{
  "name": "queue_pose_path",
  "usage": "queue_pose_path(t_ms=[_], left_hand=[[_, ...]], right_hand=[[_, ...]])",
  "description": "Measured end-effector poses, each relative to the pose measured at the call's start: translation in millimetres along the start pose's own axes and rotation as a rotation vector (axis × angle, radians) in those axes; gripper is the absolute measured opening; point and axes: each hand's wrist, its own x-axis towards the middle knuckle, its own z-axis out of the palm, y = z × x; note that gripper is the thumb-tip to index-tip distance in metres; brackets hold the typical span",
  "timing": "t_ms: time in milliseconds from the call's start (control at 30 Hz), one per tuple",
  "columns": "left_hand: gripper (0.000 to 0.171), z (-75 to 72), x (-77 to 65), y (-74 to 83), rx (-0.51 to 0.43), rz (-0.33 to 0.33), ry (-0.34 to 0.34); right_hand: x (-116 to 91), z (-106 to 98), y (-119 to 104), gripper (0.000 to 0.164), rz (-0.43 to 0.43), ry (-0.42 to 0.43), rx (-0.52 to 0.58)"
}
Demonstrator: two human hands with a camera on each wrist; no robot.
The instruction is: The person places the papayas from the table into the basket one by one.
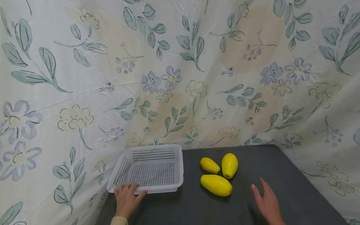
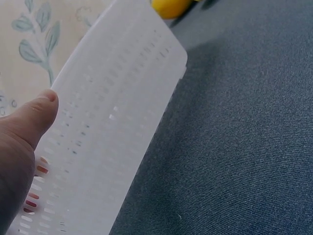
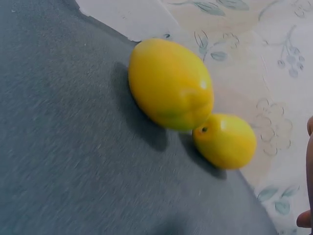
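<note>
My left hand (image 1: 126, 200) holds the front left rim of a white slotted plastic basket (image 1: 180, 168). In the left wrist view the thumb (image 2: 41, 115) lies against the basket's outer side, and other fingers show through the slots behind the wall. Right of the basket lie three smooth yellow oblong fruits: a small one (image 1: 209, 165), an upright-lying one (image 1: 229, 165) and a longer one (image 1: 216, 185) in front. My right hand (image 1: 267, 200) hovers to the right of the fruits, fingers extended and thumb apart, holding nothing. Only bits of it show at the right wrist view's edge.
A dark grey cloth-covered table (image 1: 253, 156) bears everything. Flower-patterned fabric (image 1: 197, 78) hangs behind it and along both sides, close to the table's back edge. The basket stands at the back left, near the left fabric.
</note>
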Motion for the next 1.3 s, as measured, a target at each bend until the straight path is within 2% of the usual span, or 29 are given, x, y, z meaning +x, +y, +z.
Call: queue_pose_path(t_ms=[100,300,533,667,967,1300], left_hand=[[0.052,-1.5,0.5,-0.6,0.015,0.003,-0.006],[0.052,-2.5,-0.2,-1.9,0.021,0.008,0.011],[0.053,-3.3,-1.1,-1.0,0.025,0.029,0.027],[0.052,-3.7,-1.6,-0.3,0.025,0.029,0.029],[0.055,-3.9,-2.8,4.2,0.03,0.015,0.0],[0.053,-6.1,-3.8,5.4,0.003,0.005,0.007]], right_hand=[[5,3,-17,0.1,-0.043,0.018,-0.023],[12,18,-49,0.1,-0.178,-0.023,-0.042],[11,44,-65,0.089,-0.38,-0.055,-0.041],[13,57,-72,0.085,-0.448,-0.08,-0.02],[12,74,-80,0.083,-0.451,-0.095,-0.056],[18,77,-82,0.078,-0.443,-0.113,-0.083]])
